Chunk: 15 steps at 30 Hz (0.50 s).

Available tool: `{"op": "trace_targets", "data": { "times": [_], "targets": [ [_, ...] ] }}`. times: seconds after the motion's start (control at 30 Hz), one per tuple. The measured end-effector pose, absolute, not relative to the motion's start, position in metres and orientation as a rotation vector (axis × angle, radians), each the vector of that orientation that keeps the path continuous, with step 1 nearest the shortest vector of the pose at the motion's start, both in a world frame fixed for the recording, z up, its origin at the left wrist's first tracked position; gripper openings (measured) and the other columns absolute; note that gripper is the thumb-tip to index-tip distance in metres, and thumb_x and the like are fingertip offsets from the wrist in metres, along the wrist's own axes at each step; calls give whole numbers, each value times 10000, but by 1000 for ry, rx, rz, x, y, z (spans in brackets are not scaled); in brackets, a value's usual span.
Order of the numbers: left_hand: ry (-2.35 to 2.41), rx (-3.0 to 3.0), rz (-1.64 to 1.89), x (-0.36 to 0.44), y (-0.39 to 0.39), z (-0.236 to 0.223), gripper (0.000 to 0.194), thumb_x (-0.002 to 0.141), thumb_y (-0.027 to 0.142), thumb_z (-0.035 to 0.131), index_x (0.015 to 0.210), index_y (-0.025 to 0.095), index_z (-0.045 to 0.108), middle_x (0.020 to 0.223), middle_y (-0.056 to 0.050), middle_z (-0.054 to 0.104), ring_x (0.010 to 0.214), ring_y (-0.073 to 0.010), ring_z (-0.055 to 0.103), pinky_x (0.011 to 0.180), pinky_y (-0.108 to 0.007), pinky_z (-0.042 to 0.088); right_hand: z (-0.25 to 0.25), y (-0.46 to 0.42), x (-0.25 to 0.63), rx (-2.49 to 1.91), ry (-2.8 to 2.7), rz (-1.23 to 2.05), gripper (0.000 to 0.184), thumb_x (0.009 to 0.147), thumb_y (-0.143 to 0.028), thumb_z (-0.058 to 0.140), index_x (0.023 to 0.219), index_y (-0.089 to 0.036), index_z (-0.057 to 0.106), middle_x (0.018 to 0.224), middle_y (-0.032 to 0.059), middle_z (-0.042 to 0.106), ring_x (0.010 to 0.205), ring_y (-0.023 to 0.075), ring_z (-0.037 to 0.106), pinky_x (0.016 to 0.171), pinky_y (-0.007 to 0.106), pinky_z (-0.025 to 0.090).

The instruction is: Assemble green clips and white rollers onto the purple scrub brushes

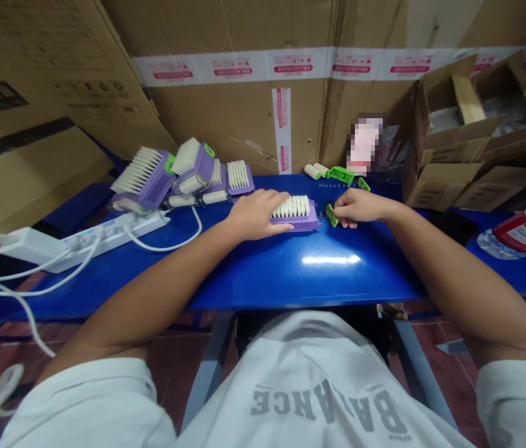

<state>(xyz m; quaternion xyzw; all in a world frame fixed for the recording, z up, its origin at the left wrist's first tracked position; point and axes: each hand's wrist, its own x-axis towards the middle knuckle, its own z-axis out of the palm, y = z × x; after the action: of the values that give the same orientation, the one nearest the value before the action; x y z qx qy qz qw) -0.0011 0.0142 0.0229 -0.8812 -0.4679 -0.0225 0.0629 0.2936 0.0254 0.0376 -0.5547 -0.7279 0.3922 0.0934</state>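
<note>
My left hand (259, 214) is wrapped over the left part of a purple brush (298, 223), which lies on the blue table with its white bristles up. My right hand (357, 206) pinches a small green plastic piece (331, 215) just off the brush's right end. A small gap with thin metal bits, too small to make out, separates the two. Behind my right hand lie a longer green plastic part (341, 175), another small green piece (364, 184), two cream rollers (312, 172) and a row of tiny screw-like pieces (332, 186).
Several purple brushes (193, 165) are piled at the back left, behind a white power strip (99, 239) with cables. Cardboard boxes (454, 155) stand at the right, near a large labelled bottle (524, 227). A cardboard wall (226, 118) closes off the table's back edge.
</note>
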Motion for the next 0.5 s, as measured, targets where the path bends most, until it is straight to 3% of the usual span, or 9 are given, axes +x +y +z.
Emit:
{"op": "trace_targets", "data": {
  "times": [0.2,0.37,0.47,0.5],
  "targets": [
    [-1452,-2674,-52,0,14,24,849,963,728,595,1660,288,394,1566,-113,598,1407,-358,554,1073,-443,497,36,26,292,-1639,-2154,1178,284,875,-103,673,597,-159,659,581,33,709,457,100,615,474,202,483],
    [-1435,-2673,-60,-1,15,23,850,965,726,597,1656,270,402,1568,-112,596,1400,-350,559,1062,-433,504,35,32,302,-1632,-2102,1175,300,920,-270,780,665,-145,682,546,26,670,426,95,576,457,210,473],
    [-1427,-2667,-61,-1,14,23,842,970,720,598,1653,266,406,1559,-109,604,1391,-345,568,1054,-427,506,36,36,314,-1590,-2078,1165,215,844,-288,868,877,-132,724,562,-7,673,434,95,573,462,213,474],
    [-1427,-2664,-61,-1,14,23,841,971,722,598,1652,267,408,1556,-108,607,1388,-346,570,1052,-429,507,37,37,317,-1570,-2087,1180,307,801,-289,902,1001,-128,732,583,-19,685,447,100,582,474,217,485]
  ]
}}
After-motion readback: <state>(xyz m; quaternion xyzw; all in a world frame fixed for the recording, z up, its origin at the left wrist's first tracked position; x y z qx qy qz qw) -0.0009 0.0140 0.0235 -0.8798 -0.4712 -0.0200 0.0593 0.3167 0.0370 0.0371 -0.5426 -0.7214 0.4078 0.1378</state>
